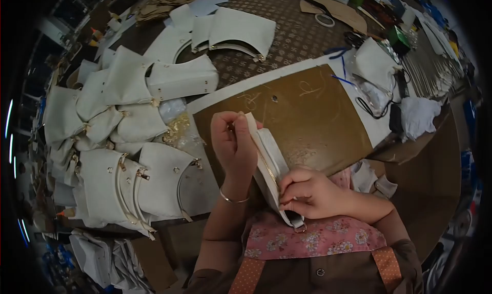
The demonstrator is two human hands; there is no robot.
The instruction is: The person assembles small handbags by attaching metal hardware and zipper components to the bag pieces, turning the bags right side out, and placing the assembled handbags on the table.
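Note:
A white handbag (273, 153) with a gold-toothed zipper (267, 163) stands on edge between my hands, its zipper side facing up. My left hand (234, 143), with a bangle at the wrist, pinches the far end of the bag between thumb and fingers. Near the other end, my right hand (313, 192) has its fingers curled in a pinch on the zipper edge; whether they hold the zipper pull is hidden. A metal D-ring (300, 228) hangs at the bag's near end, close to the floral apron (312, 240).
A brown work board (328, 119) with loose threads lies under the hands. Several white bags (102, 184) are piled at left, more white bags (241, 30) behind. A clear bag of gold hardware (178, 128) sits beside the board. An open cardboard box (425, 184) stands at right.

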